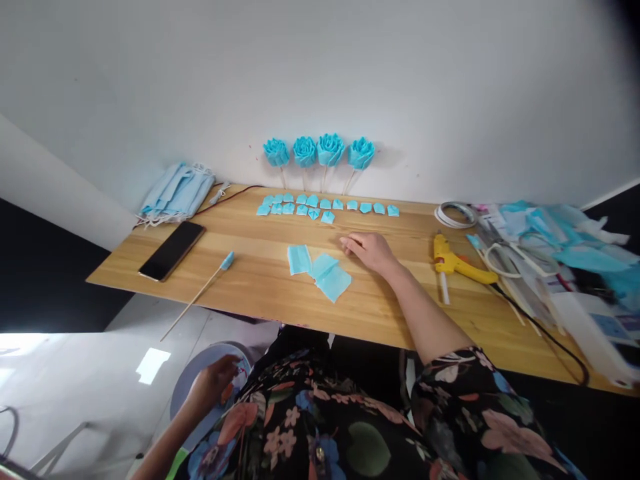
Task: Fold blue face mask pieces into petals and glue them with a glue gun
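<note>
My right hand (367, 248) lies flat on the wooden table (260, 293), fingers stretched out to the left and holding nothing. Just left of it are cut pieces of blue mask fabric (327, 276), and beyond its fingertips run rows of small folded blue petals (320, 205). Several finished blue fabric roses (318, 151) on sticks lean against the wall. A thin stick with a small blue bud (227, 260) lies at the left, overhanging the table edge. My left hand (214, 385) is down below the table beside my flowered dress, fingers loosely apart and empty, over a round stool seat (193, 377).
A black phone (171, 250) and a pile of blue face masks (175, 193) sit at the table's left end. A yellow glue gun (453, 263) with its black cable, a roll of tape (455, 215) and a heap of packaging and scraps (550, 253) fill the right side.
</note>
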`<state>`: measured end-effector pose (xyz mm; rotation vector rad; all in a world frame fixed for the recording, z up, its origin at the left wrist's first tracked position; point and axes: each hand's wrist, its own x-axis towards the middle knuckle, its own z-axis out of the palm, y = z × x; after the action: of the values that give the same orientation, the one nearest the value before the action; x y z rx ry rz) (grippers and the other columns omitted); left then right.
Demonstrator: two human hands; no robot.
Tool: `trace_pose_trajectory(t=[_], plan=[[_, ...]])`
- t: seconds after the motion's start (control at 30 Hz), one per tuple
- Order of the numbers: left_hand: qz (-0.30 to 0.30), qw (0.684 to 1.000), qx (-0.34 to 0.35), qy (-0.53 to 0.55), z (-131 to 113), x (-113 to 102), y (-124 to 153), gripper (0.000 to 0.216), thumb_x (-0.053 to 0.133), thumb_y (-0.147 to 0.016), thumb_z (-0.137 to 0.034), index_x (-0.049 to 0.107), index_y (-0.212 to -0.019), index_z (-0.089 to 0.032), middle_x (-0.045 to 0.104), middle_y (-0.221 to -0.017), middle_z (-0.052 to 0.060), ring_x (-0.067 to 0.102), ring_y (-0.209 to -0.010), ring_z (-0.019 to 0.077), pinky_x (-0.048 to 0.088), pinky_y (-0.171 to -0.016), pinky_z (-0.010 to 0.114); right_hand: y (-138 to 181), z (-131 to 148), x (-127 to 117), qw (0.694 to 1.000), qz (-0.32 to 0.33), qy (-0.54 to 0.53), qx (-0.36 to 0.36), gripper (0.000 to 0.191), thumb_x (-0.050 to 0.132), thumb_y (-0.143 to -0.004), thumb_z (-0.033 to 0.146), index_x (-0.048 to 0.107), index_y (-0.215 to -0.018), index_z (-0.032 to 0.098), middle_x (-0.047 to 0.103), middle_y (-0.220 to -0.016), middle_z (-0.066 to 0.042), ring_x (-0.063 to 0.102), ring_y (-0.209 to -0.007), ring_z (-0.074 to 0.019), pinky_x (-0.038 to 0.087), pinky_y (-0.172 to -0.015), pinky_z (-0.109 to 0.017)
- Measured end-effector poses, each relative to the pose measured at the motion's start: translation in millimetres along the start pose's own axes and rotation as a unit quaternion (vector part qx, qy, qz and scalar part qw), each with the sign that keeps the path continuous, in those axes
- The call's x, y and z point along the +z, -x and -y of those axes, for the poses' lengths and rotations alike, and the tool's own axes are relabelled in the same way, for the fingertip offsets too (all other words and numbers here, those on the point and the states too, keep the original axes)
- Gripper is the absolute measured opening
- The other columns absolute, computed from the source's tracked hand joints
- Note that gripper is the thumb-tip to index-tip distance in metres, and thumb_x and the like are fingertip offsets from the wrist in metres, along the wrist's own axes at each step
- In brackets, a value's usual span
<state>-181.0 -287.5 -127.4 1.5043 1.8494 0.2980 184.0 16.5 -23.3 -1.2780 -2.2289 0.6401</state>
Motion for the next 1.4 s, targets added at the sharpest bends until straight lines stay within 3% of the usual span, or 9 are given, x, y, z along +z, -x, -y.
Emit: trace_pose_trajectory(t=[0.07,0.17,0.27,0.37,0.47,0.6,0.9,1.17,1.4], plan=[[-0.035,0.997,0.06,0.027,-38.8,-35.6,-1.1,0.039,0.05,-0.087,-0.048,0.068,-0.114,-0.027,0.077,-0.096,0.005,0.073,-0.088,0.0222,0.056,-0.08,0.032,-0.9,-1.1,0.7,1.0,0.004,-0.005,0.003,0.041,0.047,-0.095,0.045,0.067,-0.067,0.022,0.075,-0.075,-0.001,0.068,-0.071,-0.0166,0.043,-0.069,-0.027],[-0.146,0.979,0.144,0.007,-95.0,-105.7,-21.0,0.036,0.056,-0.085,-0.052,0.073,-0.102,-0.025,0.077,-0.094,0.005,0.072,-0.087,0.0215,0.055,-0.084,0.031,-1.5,-1.0,0.3,1.0,0.016,0.001,0.004,0.041,0.046,-0.095,0.046,0.067,-0.069,0.023,0.075,-0.074,0.0,0.067,-0.071,-0.0169,0.041,-0.068,-0.027],[-0.231,0.96,0.151,-0.051,-126.3,-165.3,-73.8,0.04,0.058,-0.083,-0.054,0.074,-0.099,-0.022,0.077,-0.1,0.007,0.07,-0.092,0.0237,0.053,-0.085,0.032,-1.6,-0.1,-1.4,1.0,0.024,0.02,0.001,0.043,0.045,-0.095,0.047,0.065,-0.066,0.022,0.074,-0.073,-0.001,0.065,-0.067,-0.0171,0.039,-0.065,-0.028],[-0.225,0.963,0.126,-0.084,-130.2,-195.2,-142.3,0.039,0.06,-0.079,-0.047,0.074,-0.101,-0.018,0.076,-0.099,0.009,0.068,-0.089,0.0237,0.051,-0.079,0.031,-2.0,-0.3,-2.8,0.999,0.024,0.02,-0.002,0.043,0.045,-0.095,0.047,0.065,-0.066,0.022,0.073,-0.073,-0.002,0.063,-0.067,-0.0172,0.038,-0.065,-0.028],[-0.151,0.982,0.097,-0.065,-121.1,-202.0,-193.2,0.039,0.065,-0.071,-0.042,0.074,-0.096,-0.014,0.075,-0.092,0.009,0.066,-0.084,0.0227,0.049,-0.073,0.029,-3.0,-1.7,-3.4,0.999,0.03,0.009,0.005,0.042,0.045,-0.095,0.046,0.066,-0.068,0.022,0.073,-0.074,-0.002,0.063,-0.068,-0.0171,0.039,-0.067,-0.028],[-0.103,0.986,0.108,-0.079,-107.7,-200.2,-217.2,0.036,0.066,-0.067,-0.041,0.074,-0.09,-0.015,0.071,-0.078,0.005,0.061,-0.07,0.0186,0.044,-0.062,0.027,-4.1,-3.6,-2.6,0.999,0.036,0.011,0.014,0.041,0.044,-0.094,0.046,0.065,-0.068,0.022,0.073,-0.075,-0.002,0.063,-0.069,-0.0174,0.039,-0.067,-0.028],[-0.147,0.954,0.152,-0.215,-106.5,-187.6,-222.7,0.02,0.057,-0.075,-0.033,0.068,-0.079,-0.017,0.069,-0.082,0.007,0.06,-0.075,0.0191,0.041,-0.065,0.028,-5.3,-5.3,0.9,0.999,0.037,0.02,0.015,0.041,0.044,-0.094,0.048,0.066,-0.07,0.023,0.074,-0.078,-0.001,0.064,-0.07,-0.0176,0.039,-0.066,-0.028],[-0.245,0.929,0.156,-0.228,-102.8,-210.0,-203.1,0.028,0.046,-0.086,-0.037,0.064,-0.088,-0.017,0.07,-0.094,0.011,0.062,-0.088,0.0236,0.043,-0.076,0.03,-4.9,-6.1,-0.6,0.999,0.031,0.026,0.01,0.041,0.045,-0.094,0.046,0.066,-0.068,0.022,0.073,-0.074,-0.002,0.063,-0.068,-0.0175,0.039,-0.065,-0.028],[-0.152,0.948,0.147,-0.237,-108.0,-187.5,-206.8,0.026,0.056,-0.079,-0.043,0.065,-0.081,-0.019,0.068,-0.084,0.007,0.058,-0.073,0.0198,0.037,-0.063,0.028,-5.0,-7.5,1.2,0.999,0.03,0.018,0.022,0.038,0.046,-0.093,0.046,0.068,-0.072,0.022,0.074,-0.076,-0.001,0.063,-0.066,-0.0167,0.039,-0.064,-0.027]])
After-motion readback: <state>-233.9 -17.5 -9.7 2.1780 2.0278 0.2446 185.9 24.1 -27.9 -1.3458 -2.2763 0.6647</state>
